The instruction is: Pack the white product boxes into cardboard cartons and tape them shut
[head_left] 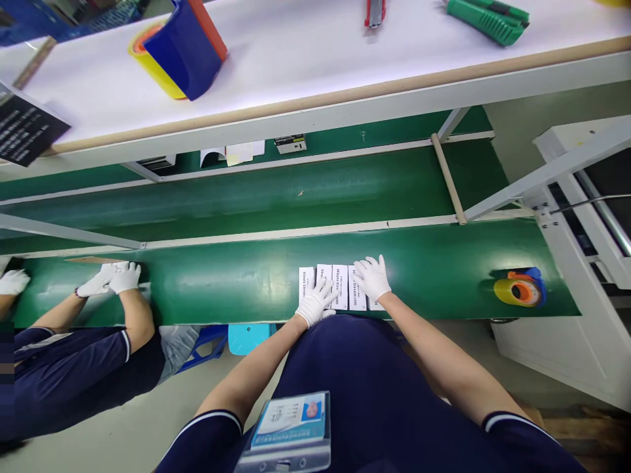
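Several small white boxes with black print stand side by side in a row [340, 289] on the green bench, close against my body. My left hand [314, 305], in a white glove, rests over the near part of the left-hand boxes with its fingers stretched out. Across the tops of the boxes at the right end lies my right hand [373, 278], also gloved, fingers spread and pointing left and away. Both hands touch the boxes and partly cover their print. The undersides of my fingers are hidden.
A tape dispenser [520, 289] sits at the bench's right end. At the left, a co-worker's gloved hands [111, 278] handle something pale. The shelf above bears a blue tape dispenser [185, 49] and a green cutter [490, 18]. A turquoise stool [249, 338] stands below.
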`<action>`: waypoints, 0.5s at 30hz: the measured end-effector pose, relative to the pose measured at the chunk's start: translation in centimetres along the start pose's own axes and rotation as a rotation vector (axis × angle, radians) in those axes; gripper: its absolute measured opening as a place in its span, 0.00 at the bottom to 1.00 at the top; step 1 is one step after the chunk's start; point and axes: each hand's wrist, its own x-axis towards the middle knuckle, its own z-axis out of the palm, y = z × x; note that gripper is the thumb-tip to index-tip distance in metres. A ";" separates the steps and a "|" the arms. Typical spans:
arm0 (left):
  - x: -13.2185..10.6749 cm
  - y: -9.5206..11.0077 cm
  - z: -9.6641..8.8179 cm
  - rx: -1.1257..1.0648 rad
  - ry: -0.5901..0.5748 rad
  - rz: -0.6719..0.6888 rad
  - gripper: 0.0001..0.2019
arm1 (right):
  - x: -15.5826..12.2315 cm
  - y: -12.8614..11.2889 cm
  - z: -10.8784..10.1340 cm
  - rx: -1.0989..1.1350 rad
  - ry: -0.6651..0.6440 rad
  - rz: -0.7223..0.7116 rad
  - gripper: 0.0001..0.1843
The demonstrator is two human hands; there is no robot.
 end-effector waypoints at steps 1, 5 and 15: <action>0.3 0.2 0.0 0.021 0.002 0.028 0.37 | 0.0 -0.1 0.0 -0.003 -0.003 0.006 0.23; 2.8 1.9 0.2 0.101 -0.008 0.222 0.39 | -0.3 0.1 -0.3 0.011 0.011 -0.015 0.24; 6.5 3.3 2.4 0.272 0.074 0.482 0.39 | -1.4 3.5 3.2 0.027 0.144 0.180 0.32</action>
